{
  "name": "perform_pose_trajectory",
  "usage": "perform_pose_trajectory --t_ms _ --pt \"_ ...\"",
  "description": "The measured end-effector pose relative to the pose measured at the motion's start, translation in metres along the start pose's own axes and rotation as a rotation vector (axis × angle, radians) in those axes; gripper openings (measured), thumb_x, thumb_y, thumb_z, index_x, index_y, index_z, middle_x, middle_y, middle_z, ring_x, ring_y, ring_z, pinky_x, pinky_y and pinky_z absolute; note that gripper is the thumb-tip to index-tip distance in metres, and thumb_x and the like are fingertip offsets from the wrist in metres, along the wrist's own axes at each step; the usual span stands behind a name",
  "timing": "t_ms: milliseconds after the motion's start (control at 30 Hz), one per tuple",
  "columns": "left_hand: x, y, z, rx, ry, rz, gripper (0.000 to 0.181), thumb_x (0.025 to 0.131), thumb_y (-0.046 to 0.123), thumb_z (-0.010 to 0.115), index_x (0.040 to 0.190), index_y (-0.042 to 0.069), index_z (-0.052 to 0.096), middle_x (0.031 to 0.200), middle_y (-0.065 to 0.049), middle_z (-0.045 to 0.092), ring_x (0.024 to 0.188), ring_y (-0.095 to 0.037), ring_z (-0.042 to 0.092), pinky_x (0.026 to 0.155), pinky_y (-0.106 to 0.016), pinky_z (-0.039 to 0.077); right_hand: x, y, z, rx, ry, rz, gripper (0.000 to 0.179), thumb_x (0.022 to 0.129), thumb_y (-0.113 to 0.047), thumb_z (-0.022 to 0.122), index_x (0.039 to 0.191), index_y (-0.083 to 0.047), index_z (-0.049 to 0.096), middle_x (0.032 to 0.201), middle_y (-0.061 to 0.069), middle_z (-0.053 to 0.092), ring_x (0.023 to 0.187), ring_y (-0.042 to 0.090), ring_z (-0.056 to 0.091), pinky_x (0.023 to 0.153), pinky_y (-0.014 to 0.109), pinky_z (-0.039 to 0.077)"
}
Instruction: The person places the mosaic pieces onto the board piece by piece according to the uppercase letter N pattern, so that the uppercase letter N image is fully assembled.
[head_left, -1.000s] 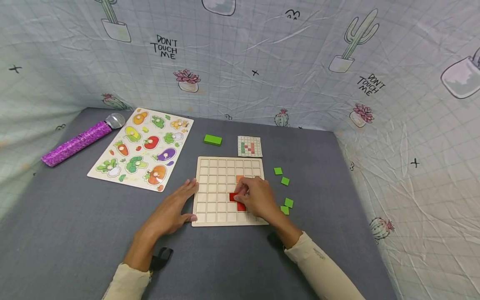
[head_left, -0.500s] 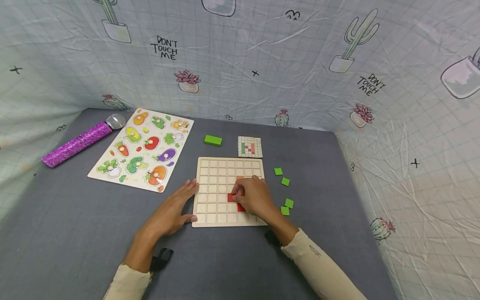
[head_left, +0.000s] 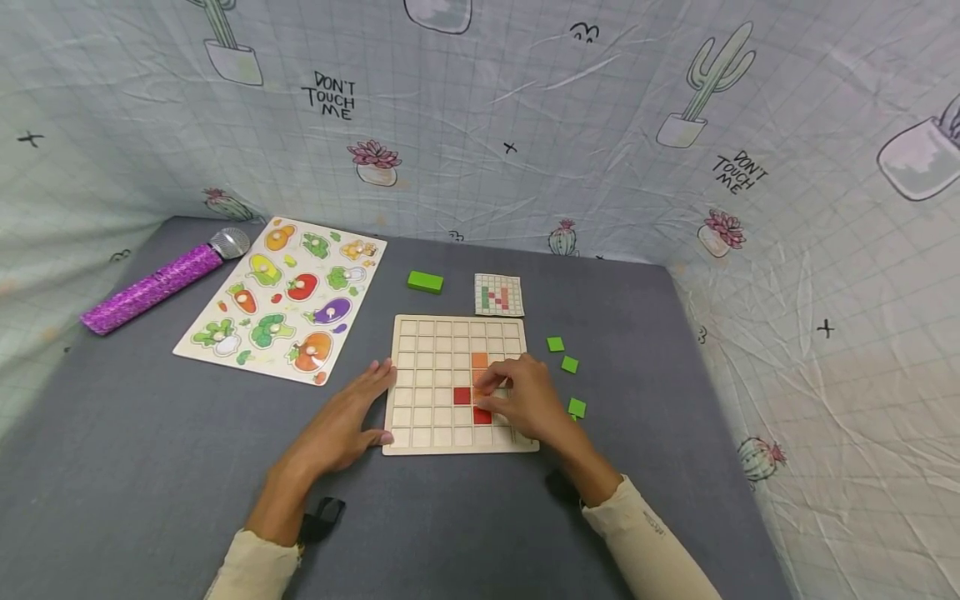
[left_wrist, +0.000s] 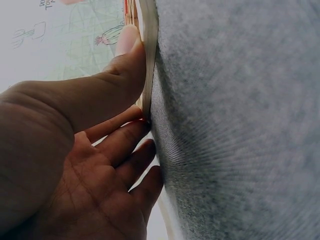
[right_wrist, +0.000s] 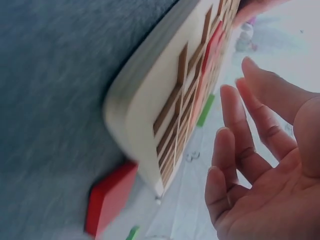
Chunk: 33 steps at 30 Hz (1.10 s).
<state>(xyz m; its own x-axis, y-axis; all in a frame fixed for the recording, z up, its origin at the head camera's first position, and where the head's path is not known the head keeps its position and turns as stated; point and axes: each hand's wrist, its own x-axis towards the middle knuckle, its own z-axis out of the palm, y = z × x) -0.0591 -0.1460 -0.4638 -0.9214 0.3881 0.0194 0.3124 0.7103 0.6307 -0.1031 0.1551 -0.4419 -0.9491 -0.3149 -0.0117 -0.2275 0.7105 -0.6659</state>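
Observation:
A wooden grid board [head_left: 420, 367] lies flat on the table. My left hand [head_left: 337, 429] steadies its left edge, thumb and fingers extended; in the left wrist view the thumb [left_wrist: 127, 65] presses against the rim. Over the board's right half is my right hand [head_left: 528, 400], fingers loosely bent and apart from the thumb, nothing between them in the right wrist view. One red tile [head_left: 462, 396] sits in a square left of its fingertips, another red tile [head_left: 482, 416] just below. An orange tile [head_left: 479, 360] shows above, with more orange partly hidden by the fingers.
Green tiles [head_left: 570, 364] lie right of the board. Behind it are a pattern card [head_left: 498, 293] and a green block [head_left: 425, 282]. A vegetable puzzle board [head_left: 258, 354] and purple microphone [head_left: 161, 282] lie left. A loose red tile [right_wrist: 112, 200] rests by the board's corner.
The right hand has set the red tile flat in its square, let go and drawn back to the right. My left hand keeps its place on the board's edge.

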Motion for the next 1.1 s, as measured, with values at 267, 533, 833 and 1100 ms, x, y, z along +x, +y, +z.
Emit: perform_pose_trajectory --t_ms 267,533,833,1100 --pt "0.000 0.000 0.000 0.001 0.002 -0.001 0.092 0.081 0.006 0.090 0.159 -0.004 0.043 0.171 -0.021 0.036 0.160 -0.045 0.030 0.125 -0.064 0.033 -0.020 0.018 -0.022 0.020 0.035 -0.018 0.020 0.082 -0.011 0.093 0.099 -0.015 0.082 0.090 -0.004 0.077 0.096 0.023 0.063 0.082 0.037 0.052" --pt "0.000 0.002 0.000 0.003 -0.020 -0.028 0.093 0.082 0.006 0.090 0.160 -0.004 0.041 0.172 -0.020 0.034 0.162 -0.044 0.027 0.126 -0.064 0.030 -0.037 0.043 -0.038 0.024 0.035 0.015 0.028 0.078 -0.007 0.094 0.103 -0.013 0.081 0.097 0.000 0.079 0.102 0.020 0.065 0.096 0.045 0.048" --pt "0.000 0.002 0.000 -0.004 -0.023 -0.024 0.093 0.081 0.006 0.090 0.160 -0.004 0.041 0.172 -0.020 0.034 0.161 -0.045 0.028 0.126 -0.063 0.031 -0.050 0.066 -0.047 -0.084 0.010 0.027 0.034 0.072 -0.009 0.098 0.102 -0.018 0.083 0.102 -0.005 0.079 0.100 0.019 0.061 0.090 0.040 0.049" --pt "0.000 0.002 -0.001 -0.006 -0.012 -0.012 0.092 0.081 0.006 0.090 0.159 -0.004 0.042 0.171 -0.020 0.035 0.161 -0.044 0.028 0.125 -0.063 0.032 -0.052 0.070 -0.051 -0.126 -0.041 0.017 0.038 0.071 -0.002 0.097 0.101 -0.021 0.084 0.104 -0.006 0.080 0.099 0.015 0.060 0.091 0.042 0.052"
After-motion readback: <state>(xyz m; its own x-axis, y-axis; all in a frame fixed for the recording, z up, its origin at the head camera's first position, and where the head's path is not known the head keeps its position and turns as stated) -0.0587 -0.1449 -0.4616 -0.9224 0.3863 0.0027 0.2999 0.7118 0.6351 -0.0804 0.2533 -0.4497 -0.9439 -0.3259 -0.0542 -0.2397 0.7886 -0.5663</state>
